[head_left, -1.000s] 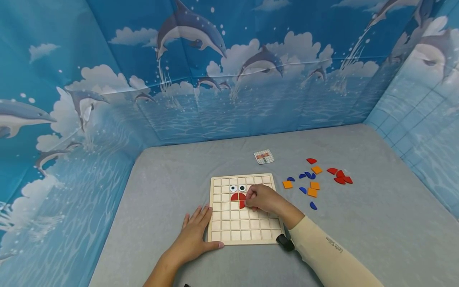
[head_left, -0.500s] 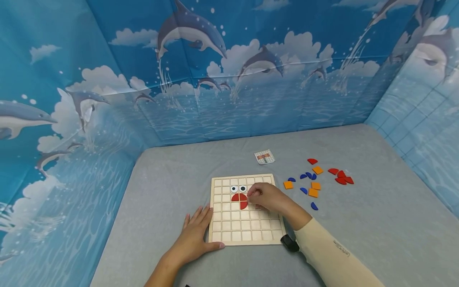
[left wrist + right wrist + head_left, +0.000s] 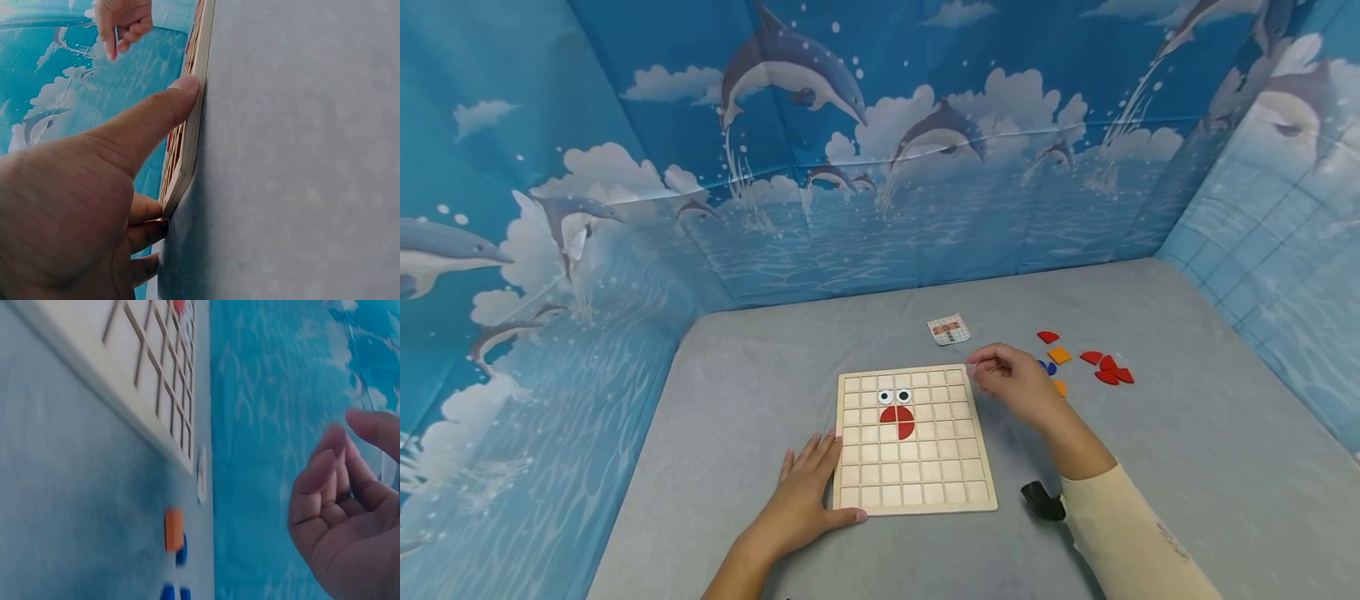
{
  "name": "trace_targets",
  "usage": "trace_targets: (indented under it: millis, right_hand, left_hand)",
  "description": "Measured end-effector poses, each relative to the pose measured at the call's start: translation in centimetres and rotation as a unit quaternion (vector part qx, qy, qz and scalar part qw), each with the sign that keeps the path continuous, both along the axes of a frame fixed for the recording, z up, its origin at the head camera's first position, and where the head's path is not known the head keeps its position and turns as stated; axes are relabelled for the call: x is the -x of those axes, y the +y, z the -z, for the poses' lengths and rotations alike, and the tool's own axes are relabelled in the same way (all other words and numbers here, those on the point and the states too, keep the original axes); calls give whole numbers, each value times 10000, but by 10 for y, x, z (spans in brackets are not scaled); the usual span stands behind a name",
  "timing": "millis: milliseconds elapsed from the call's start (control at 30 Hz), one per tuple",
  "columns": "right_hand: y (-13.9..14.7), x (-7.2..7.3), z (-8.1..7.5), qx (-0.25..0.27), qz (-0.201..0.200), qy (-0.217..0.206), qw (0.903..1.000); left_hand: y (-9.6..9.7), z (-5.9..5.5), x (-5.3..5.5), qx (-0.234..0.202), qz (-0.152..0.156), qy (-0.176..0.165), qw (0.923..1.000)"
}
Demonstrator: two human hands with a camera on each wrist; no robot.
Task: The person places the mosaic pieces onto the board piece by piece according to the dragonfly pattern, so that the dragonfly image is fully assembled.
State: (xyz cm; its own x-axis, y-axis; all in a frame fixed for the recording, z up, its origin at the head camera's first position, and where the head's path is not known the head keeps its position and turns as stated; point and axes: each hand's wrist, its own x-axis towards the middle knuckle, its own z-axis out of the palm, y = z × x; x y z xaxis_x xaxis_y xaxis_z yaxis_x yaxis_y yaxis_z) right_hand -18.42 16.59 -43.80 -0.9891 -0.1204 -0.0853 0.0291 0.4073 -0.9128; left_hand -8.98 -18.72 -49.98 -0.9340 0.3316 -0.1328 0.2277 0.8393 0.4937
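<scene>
A wooden grid board [image 3: 928, 462] lies on the grey cloth. Two round eye pieces [image 3: 903, 396] sit side by side in its cells, and below them three red quarter-circle pieces [image 3: 906, 429] meet at a corner. My left hand [image 3: 805, 496] rests at the board's near left corner, thumb along the front edge and straight fingers against the left side. Past the board's far right corner is my right hand [image 3: 1018, 383], raised above the cloth. In the right wrist view its fingers [image 3: 312, 481] are loosely bent, thumb apart from them, nothing between.
Right of the board lie loose orange squares [image 3: 1059, 355], blue pieces [image 3: 1051, 368], partly hidden by the right hand, and several red quarter-circles [image 3: 1107, 375]. A small printed card [image 3: 949, 329] lies behind the board. A dolphin-print curtain [image 3: 850, 217] borders the cloth.
My right hand has left the red pieces on the board and moved right and away toward the loose pieces, uncovering the board's right side. The left hand stays in place.
</scene>
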Motion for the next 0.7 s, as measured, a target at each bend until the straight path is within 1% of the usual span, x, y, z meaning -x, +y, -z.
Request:
trace_targets:
  millis: [133,267,367,500,700]
  right_hand:
    - [23,0,-4,-65,423,133,9990]
    - [46,0,-6,-310,971,53,9948]
    - [64,0,-3,-573,1283,-13,9901]
    - [88,0,5,-991,1543,-60,9830]
    - [120,0,19,-1510,1733,-255,9729]
  left_hand:
    - [0,0,0,11,6,52,10000]
    - [-1,-1,0,-4,31,110,9999]
    - [-1,-2,1,-9,39,143,9999]
    - [-1,-1,1,3,51,178,9998]
    - [0,0,0,-68,36,93,9999]
